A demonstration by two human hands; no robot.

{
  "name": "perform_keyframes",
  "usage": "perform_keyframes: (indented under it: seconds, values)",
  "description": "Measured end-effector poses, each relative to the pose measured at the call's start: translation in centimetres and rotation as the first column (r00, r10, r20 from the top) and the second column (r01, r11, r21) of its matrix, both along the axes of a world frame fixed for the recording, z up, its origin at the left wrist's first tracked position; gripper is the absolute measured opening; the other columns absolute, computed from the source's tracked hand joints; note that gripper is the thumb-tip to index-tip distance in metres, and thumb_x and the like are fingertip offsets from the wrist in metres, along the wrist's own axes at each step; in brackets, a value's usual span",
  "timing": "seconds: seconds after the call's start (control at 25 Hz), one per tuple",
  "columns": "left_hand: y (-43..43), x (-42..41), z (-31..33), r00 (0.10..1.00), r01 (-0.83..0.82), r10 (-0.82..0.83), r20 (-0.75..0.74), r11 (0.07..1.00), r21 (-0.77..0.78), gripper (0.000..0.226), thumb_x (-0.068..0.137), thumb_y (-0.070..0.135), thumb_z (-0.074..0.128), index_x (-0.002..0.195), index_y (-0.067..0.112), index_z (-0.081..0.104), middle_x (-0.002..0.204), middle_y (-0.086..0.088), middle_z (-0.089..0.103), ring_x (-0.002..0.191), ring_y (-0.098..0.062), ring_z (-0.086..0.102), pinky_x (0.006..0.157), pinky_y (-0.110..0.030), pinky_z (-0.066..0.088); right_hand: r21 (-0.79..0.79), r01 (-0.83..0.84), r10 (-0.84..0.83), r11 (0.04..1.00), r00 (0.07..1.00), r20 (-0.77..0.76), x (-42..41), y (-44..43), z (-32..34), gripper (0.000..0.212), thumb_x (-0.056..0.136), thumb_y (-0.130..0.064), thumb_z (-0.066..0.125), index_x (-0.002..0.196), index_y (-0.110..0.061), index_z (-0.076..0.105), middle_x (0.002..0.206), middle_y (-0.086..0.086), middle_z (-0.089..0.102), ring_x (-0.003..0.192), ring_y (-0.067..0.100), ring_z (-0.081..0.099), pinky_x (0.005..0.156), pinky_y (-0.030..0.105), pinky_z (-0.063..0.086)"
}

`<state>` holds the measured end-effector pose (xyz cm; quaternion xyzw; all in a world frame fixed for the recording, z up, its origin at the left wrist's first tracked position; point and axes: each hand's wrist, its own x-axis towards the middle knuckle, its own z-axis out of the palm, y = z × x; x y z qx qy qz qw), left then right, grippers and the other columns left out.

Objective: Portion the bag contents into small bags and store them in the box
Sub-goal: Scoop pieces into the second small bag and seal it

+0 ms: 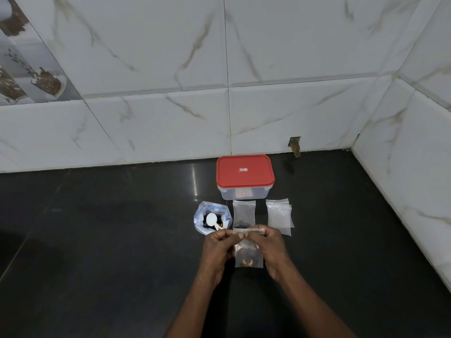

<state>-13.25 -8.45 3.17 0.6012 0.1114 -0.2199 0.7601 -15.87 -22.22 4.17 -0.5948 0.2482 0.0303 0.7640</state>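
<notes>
While they meet above the glossy black counter [97,240], the left hand [219,243] and right hand [269,242] pinch the top edge of a small bag [249,256] hanging between them. Beyond the knuckles sit the open supply bag [211,217], a filled bag [244,212] and the red-lidded box [245,175], backed by white marble-veined wall tiles [158,123].

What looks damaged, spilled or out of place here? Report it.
A chipped hole breaks the wall tile at its base, right of the red-lidded box, with brownish residue below it at the counter edge. Nothing looks spilled around the small bag pinched by the left hand and right hand.
</notes>
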Motion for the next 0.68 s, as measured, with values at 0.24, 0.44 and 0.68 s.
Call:
perform_keyframes:
  seconds: [0.24, 0.44, 0.68]
  values:
    - [0.01, -0.32, 0.32, 0.999, 0.009, -0.008, -0.048, 1.000, 0.026, 0.020, 0.089, -0.004, 0.065, 0.072, 0.006, 0.067, 0.062, -0.009, 0.064, 0.051, -0.013, 0.061, 0.054, -0.027, 0.054, -0.100, 0.014, -0.021, 0.995, 0.998, -0.067, -0.02, -0.06, 0.08, 0.012, 0.080, 0.003, 0.063, 0.080, -0.004, 0.072, 0.072, 0.012, 0.072, 0.063, 0.022, 0.068, 0.055, 0.029, 0.055]
    - [0.32, -0.25, 0.04, 1.000, 0.021, -0.020, -0.015, 0.998, 0.055, 0.020, 0.087, -0.006, 0.063, 0.072, 0.007, 0.064, 0.062, -0.008, 0.055, 0.054, -0.015, 0.055, 0.057, -0.029, 0.052, -0.123, -0.012, 0.004, 0.992, 0.998, -0.059, 0.04, -0.10, 0.17, 0.010, 0.076, 0.003, 0.061, 0.077, 0.002, 0.071, 0.067, 0.013, 0.067, 0.060, 0.022, 0.062, 0.055, 0.028, 0.050]
    - [0.52, 0.05, -0.37, 0.998, 0.002, -0.007, 0.063, 0.997, 0.073, 0.017, 0.071, 0.003, 0.065, 0.058, 0.012, 0.059, 0.058, -0.009, 0.049, 0.058, -0.021, 0.045, 0.059, -0.032, 0.041, -0.100, -0.049, 0.041, 0.994, 0.996, -0.082, 0.02, -0.12, -0.26, 0.010, 0.075, 0.001, 0.063, 0.080, 0.004, 0.071, 0.069, 0.014, 0.069, 0.062, 0.023, 0.063, 0.058, 0.030, 0.051]
